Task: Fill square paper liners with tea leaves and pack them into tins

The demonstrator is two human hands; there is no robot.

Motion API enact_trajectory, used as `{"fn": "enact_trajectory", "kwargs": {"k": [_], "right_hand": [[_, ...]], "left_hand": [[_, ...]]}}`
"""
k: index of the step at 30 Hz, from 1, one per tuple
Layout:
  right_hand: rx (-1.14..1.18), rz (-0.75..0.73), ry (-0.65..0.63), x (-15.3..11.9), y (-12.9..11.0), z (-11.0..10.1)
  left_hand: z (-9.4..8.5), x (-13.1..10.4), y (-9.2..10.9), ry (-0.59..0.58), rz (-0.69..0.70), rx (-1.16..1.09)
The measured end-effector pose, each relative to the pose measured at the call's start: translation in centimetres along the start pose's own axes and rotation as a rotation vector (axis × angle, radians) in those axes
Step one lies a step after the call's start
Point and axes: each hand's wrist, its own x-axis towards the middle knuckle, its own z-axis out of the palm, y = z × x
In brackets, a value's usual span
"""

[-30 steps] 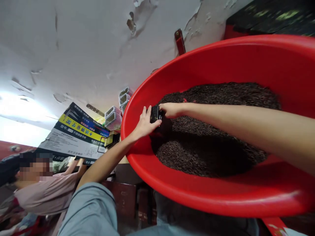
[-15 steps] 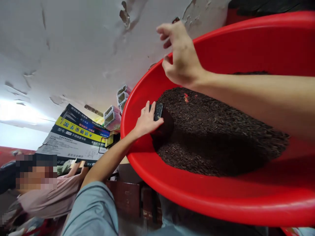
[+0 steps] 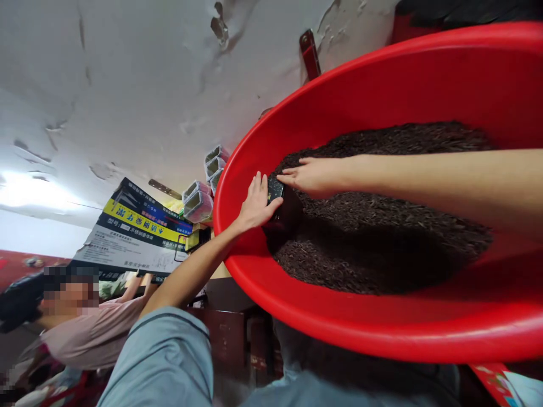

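My left hand reaches in over the rim of a large red tub. Its thumb and fingers grip a dark block-like object with a speckled black top, whose lower part is in shadow. My right hand comes from the right, palm down with fingers extended, its fingertips at the upper right edge of that object. Beneath and around lies a heap of dark, shredded loose material in the tub. Nothing shows in my right hand.
A printed board and stacked clear plastic containers stand left of the tub. A peeling pale wall is behind, with a dark red strip near the rim. Another person in a pink shirt is at lower left.
My right hand has come down from above the tub's rim to the dark object, its fingers now straighter. My left hand keeps its grip. The view has shifted slightly.
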Motion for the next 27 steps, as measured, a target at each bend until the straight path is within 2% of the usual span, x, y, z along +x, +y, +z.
{"fn": "enact_trajectory", "kwargs": {"k": [2,5,7,10,12,14,16,20,21,23,27], "right_hand": [[-0.036,-0.013,-0.119,-0.5,-0.5,-0.2],[-0.019,0.139,-0.236,-0.3,-1.6,-2.0],[-0.017,0.204,-0.3,-0.2,-2.6,-3.2],[-0.081,0.211,-0.354,-1.0,-3.8,-3.9],[-0.117,0.233,-0.389,-1.6,-4.3,-3.9],[-0.152,0.245,-0.373,-1.9,-4.5,-4.2],[-0.194,0.213,-0.287,-1.8,-4.4,-4.7],[-0.22,0.221,-0.065,-1.9,-3.4,-6.3],[-0.218,0.248,-0.042,-2.0,-3.1,-6.6],[-0.228,0.29,-0.044,-2.4,-2.2,-7.1],[-0.261,0.341,-0.1,-3.0,-1.0,-7.5]], "left_hand": [[-0.1,0.6,-0.1,-0.019,0.005,0.002],[-0.2,0.7,0.5,-0.036,-0.009,0.016],[0.0,0.2,1.0,0.044,-0.029,0.055],[0.5,-0.8,1.6,0.191,-0.017,0.133],[0.5,-1.1,1.8,0.181,0.047,0.163],[0.1,-1.1,1.9,0.106,0.107,0.166],[-0.5,-0.9,2.2,0.043,0.076,0.142],[-1.4,-0.6,3.7,-0.02,-0.251,0.01],[-1.4,-0.6,4.1,-0.009,-0.313,-0.026],[-1.2,-0.6,4.3,0.052,-0.346,-0.086],[-1.4,-1.1,2.9,0.2,-0.258,-0.193]]}}
